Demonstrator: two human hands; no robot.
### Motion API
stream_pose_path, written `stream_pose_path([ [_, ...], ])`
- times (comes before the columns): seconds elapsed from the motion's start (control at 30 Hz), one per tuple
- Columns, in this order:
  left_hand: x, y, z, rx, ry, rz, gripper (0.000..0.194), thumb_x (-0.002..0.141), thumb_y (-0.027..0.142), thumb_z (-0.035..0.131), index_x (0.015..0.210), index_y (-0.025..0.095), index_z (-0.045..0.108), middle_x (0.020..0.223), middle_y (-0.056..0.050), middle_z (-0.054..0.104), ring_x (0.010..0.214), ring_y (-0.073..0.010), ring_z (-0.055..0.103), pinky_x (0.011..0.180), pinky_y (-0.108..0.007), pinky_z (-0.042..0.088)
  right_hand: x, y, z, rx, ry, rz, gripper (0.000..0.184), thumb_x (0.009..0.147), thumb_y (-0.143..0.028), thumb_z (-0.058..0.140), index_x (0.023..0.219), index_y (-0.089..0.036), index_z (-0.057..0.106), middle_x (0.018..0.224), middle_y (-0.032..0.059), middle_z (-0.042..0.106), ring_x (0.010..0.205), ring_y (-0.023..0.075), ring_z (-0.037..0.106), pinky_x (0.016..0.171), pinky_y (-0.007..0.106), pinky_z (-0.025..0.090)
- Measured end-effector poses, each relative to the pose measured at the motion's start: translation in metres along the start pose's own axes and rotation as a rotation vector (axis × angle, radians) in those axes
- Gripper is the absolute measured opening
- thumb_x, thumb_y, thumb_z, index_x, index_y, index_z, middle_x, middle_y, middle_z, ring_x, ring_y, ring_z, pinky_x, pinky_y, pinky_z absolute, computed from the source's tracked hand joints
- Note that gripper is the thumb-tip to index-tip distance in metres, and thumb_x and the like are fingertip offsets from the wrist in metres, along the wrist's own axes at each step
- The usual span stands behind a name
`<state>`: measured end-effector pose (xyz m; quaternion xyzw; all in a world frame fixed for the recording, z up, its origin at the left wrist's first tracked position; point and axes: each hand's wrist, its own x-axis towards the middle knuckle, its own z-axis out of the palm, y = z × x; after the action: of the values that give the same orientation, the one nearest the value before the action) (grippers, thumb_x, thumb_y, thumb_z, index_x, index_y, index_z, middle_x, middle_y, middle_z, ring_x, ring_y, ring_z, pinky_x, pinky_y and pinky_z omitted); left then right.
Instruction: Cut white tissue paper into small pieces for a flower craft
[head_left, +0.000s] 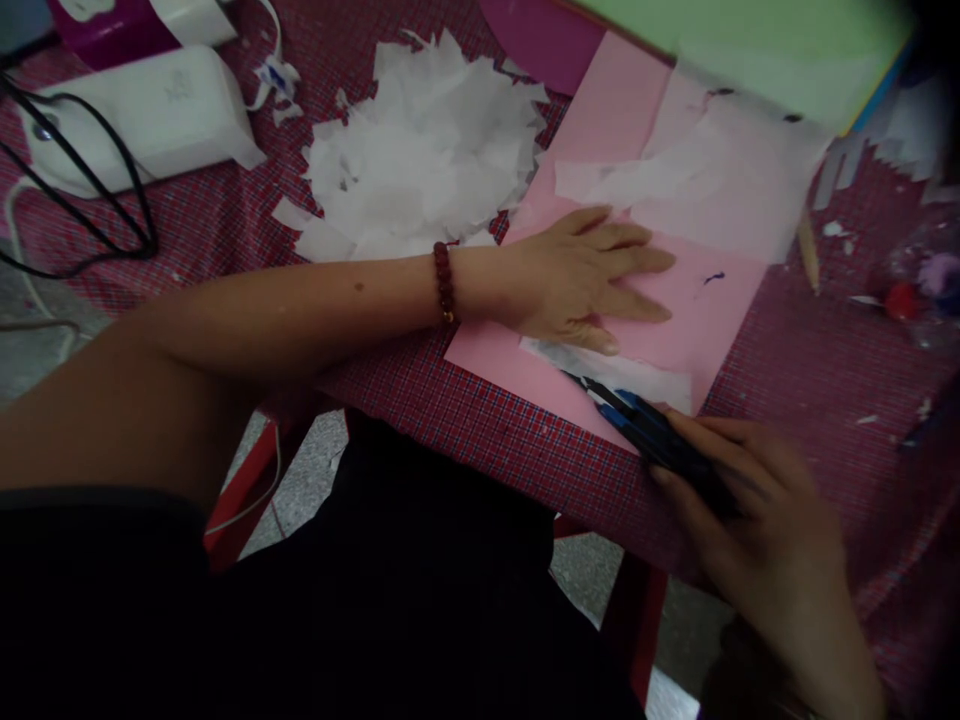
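Biggest 1st: the table (pixel 487 425), w/ a red checked cloth. On it, the pink paper (pixel 694 325), lying at a slant in front of me; its far end meets a green board (pixel 795 45). L of the paper, a spiky pile of white paper pieces (pixel 427 150); further L, a white box (pixel 142 120) w/ black cable (pixel 112 215) looped over it.

My hands are apart. L hand (pixel 592 275) is flat, fingers spread, on the pink paper. R hand (pixel 772 540) is clamped round a black-and-blue tool (pixel 667 440), type unclear, its tip pointing up-L by the near edge of the white strip (pixel 637 375), just below my L thumb. Can't tell if the tip touches.

Smaller: wooden stick (pixel 808 250) R of the paper, beaded bracelet (pixel 444 283) on my L wrist, then a small dark mark (pixel 714 277) on the pink.
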<state>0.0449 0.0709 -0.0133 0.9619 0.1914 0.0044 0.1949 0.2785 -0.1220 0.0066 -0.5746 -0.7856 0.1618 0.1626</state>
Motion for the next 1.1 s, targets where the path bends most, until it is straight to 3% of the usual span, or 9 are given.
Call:
stream_pose_path([
  [0.1, 0.0, 0.001, 0.001, 0.013, 0.001, -0.016, 0.058, 0.095, 0.051, 0.055, 0.149, 0.032, 0.048, 0.163, 0.0, 0.034, 0.155, -0.0312, 0.019, 0.124, -0.047, 0.004, 0.006, 0.001, 0.001, -0.035, 0.028, -0.019, 0.037, 0.094, -0.027, 0.064, 0.131, -0.025, 0.064, 0.111, 0.0127, 0.069, 0.1, 0.0327, 0.065, 0.089, 0.055, 0.053],
  [0.23, -0.001, 0.001, 0.002, 0.045, 0.021, 0.021, 0.058, 0.098, 0.053, 0.051, 0.151, 0.031, 0.046, 0.166, -0.005, 0.03, 0.155, -0.0333, 0.02, 0.123, -0.054, 0.004, 0.01, 0.001, 0.002, -0.056, 0.018, -0.036, 0.04, 0.095, -0.029, 0.063, 0.134, -0.025, 0.062, 0.112, 0.0137, 0.067, 0.103, 0.0345, 0.064, 0.09, 0.058, 0.052],
  [0.4, 0.0, 0.0, 0.001, 0.05, -0.001, 0.042, 0.058, 0.099, 0.05, 0.053, 0.153, 0.03, 0.043, 0.167, -0.012, 0.027, 0.154, -0.0356, 0.02, 0.121, -0.059, 0.008, 0.008, 0.0, 0.0, -0.043, -0.013, -0.024, 0.052, 0.096, -0.027, 0.061, 0.145, -0.039, 0.051, 0.112, 0.009, 0.065, 0.099, 0.0325, 0.065, 0.087, 0.053, 0.053],
  [0.53, 0.0, -0.001, 0.002, -0.05, 0.058, 0.047, 0.054, 0.096, 0.042, 0.058, 0.148, 0.028, 0.051, 0.161, -0.006, 0.038, 0.152, -0.0337, 0.024, 0.121, -0.054, 0.012, 0.005, -0.005, -0.002, -0.014, -0.057, -0.013, 0.06, 0.096, -0.023, 0.059, 0.149, -0.046, 0.045, 0.114, 0.0083, 0.063, 0.099, 0.0346, 0.064, 0.086, 0.056, 0.05],
  [0.6, -0.001, -0.002, 0.003, -0.103, 0.085, 0.046, 0.054, 0.093, 0.043, 0.061, 0.144, 0.028, 0.056, 0.159, -0.004, 0.042, 0.152, -0.0343, 0.025, 0.122, -0.052, 0.012, 0.003, -0.007, -0.002, 0.001, -0.079, -0.004, 0.06, 0.096, -0.022, 0.058, 0.149, -0.045, 0.044, 0.115, 0.0085, 0.063, 0.1, 0.0352, 0.064, 0.085, 0.056, 0.049],
  [0.73, -0.004, -0.001, 0.003, -0.145, 0.08, 0.052, 0.056, 0.093, 0.047, 0.061, 0.145, 0.026, 0.055, 0.162, -0.007, 0.038, 0.152, -0.036, 0.022, 0.123, -0.052, 0.001, -0.003, -0.009, -0.001, 0.019, -0.072, -0.018, 0.053, 0.097, -0.021, 0.058, 0.146, -0.038, 0.049, 0.118, 0.0086, 0.063, 0.103, 0.0327, 0.064, 0.087, 0.054, 0.049],
  [0.87, -0.005, 0.002, -0.001, -0.233, 0.06, 0.013, 0.052, 0.092, 0.043, 0.063, 0.14, 0.023, 0.058, 0.16, -0.005, 0.041, 0.152, -0.0327, 0.02, 0.123, -0.046, 0.002, -0.021, -0.006, -0.003, 0.081, -0.055, 0.052, 0.038, 0.096, -0.024, 0.061, 0.133, -0.031, 0.062, 0.116, 0.0072, 0.066, 0.102, 0.0287, 0.064, 0.088, 0.051, 0.05],
  [1.0, -0.002, -0.002, -0.011, -0.309, 0.079, -0.016, 0.045, 0.097, 0.041, 0.054, 0.138, 0.022, 0.06, 0.156, -0.004, 0.048, 0.149, -0.0247, 0.031, 0.124, -0.039, 0.008, -0.04, -0.001, -0.007, 0.175, 0.101, 0.289, 0.036, 0.092, -0.029, 0.068, 0.128, -0.029, 0.067, 0.119, 0.0066, 0.067, 0.107, 0.0271, 0.064, 0.094, 0.05, 0.052],
  [1.1, -0.003, -0.007, -0.027, -0.47, 0.124, -0.045, 0.043, 0.1, 0.034, 0.041, 0.133, 0.016, 0.062, 0.141, -0.007, 0.062, 0.131, -0.0177, 0.054, 0.115, -0.03, 0.031, -0.042, 0.007, -0.008, 0.136, 0.298, 0.363, 0.039, 0.088, -0.033, 0.072, 0.126, -0.026, 0.068, 0.117, 0.0084, 0.07, 0.105, 0.0281, 0.065, 0.096, 0.054, 0.052],
])
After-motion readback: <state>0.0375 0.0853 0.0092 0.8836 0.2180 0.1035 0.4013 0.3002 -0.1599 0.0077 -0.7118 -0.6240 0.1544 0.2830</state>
